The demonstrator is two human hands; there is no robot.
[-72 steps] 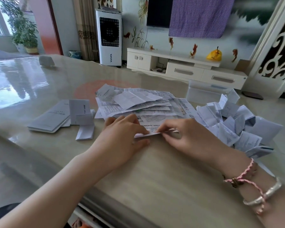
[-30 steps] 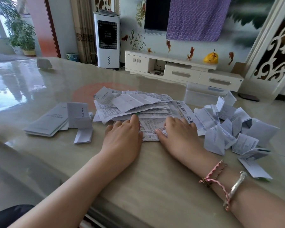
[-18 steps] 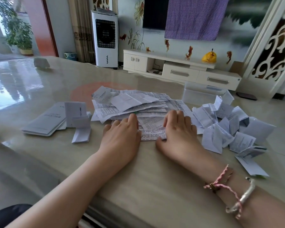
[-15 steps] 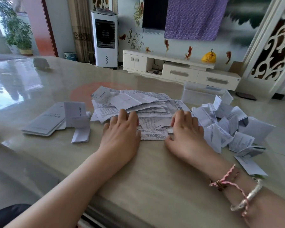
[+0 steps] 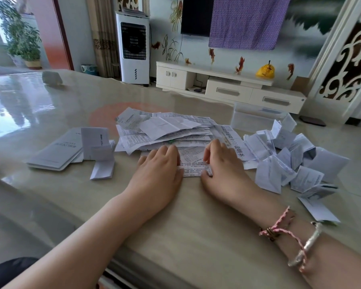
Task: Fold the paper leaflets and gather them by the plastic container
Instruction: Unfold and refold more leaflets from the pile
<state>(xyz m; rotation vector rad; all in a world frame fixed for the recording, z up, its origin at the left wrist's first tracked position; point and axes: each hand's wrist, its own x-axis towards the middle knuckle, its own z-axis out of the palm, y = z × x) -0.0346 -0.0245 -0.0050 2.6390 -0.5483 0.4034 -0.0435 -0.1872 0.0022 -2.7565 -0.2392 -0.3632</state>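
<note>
Hands lie flat on a small printed leaflet [image 5: 193,165] at the near edge of the paper heap. The left hand [image 5: 158,172] presses its left end and the right hand [image 5: 223,170] presses its right end; fingers of both are nearly straight and curl round nothing. Just behind, at 12 o'clock from the hands, a pile of unfolded leaflets [image 5: 167,130] spreads on the table [image 5: 196,226]. At 3 o'clock a loose heap of folded leaflets [image 5: 290,159] lies on the table, and the clear plastic container [image 5: 256,119] stands just behind this heap, at about 1 o'clock from the hands. At 9 o'clock a few flat booklets [image 5: 56,151] lie together. The right wrist wears a pink cord bracelet [image 5: 279,228] and a silver bangle [image 5: 306,245].
</note>
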